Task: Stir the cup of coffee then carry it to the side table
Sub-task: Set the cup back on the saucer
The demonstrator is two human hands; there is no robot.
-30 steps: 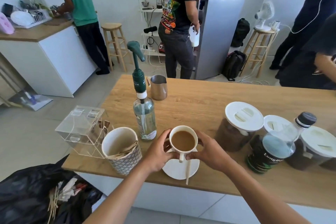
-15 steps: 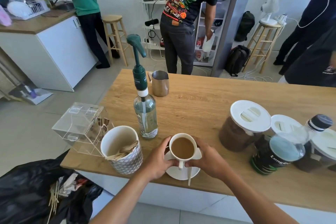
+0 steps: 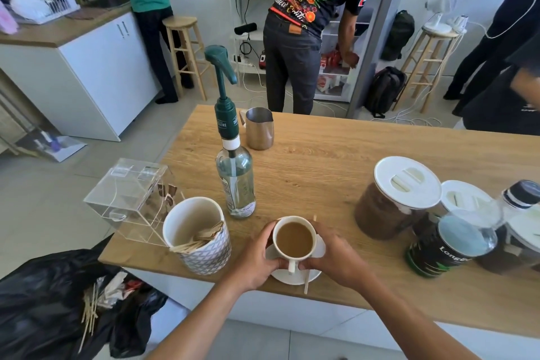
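Observation:
A white cup of milky coffee (image 3: 294, 238) stands on a white saucer (image 3: 295, 275) near the front edge of the wooden counter (image 3: 336, 161). My left hand (image 3: 257, 257) grips the saucer's left rim and my right hand (image 3: 336, 260) grips its right rim, fingers curled around beside the cup. The cup's handle points toward me. A wooden stir stick (image 3: 306, 282) lies on the saucer's front, its end sticking out over the rim.
Left of the cup stand a patterned pot of wooden sticks (image 3: 197, 238), a clear acrylic box (image 3: 131, 196), a pump bottle (image 3: 233, 172) and a steel jug (image 3: 259, 128). Lidded jars (image 3: 400, 199) and a dark tin (image 3: 447, 248) crowd the right. A black rubbish bag (image 3: 58, 301) sits below left. People stand beyond the counter.
My hands have stayed around the saucer and cup. The view has tilted up slightly, and the person behind has bent into the open fridge.

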